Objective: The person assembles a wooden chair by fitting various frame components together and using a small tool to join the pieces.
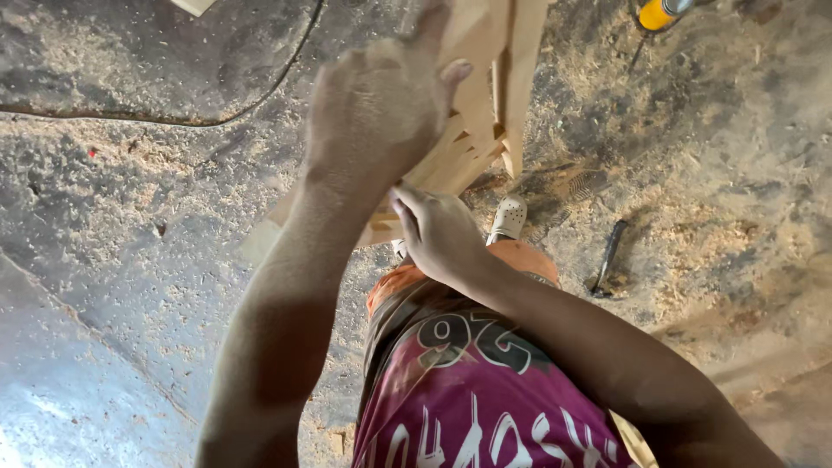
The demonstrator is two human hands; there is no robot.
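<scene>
Pale wooden slats (485,104), bundled, tilted upright

Rough concrete floor (130,251), grey, strewn with sawdust (693,130) and pale wood shavings, thickest toward upper right. Thin dark cable (260,100) curving across upper left. Smoother, lighter slab (61,390) at lower left, catching bright light. Dark hand tool (608,256) lying on floor at right, amid shavings. Yellow object (659,12) at top edge, partly cut off. Daylight uneven, shadow at lower right.
</scene>
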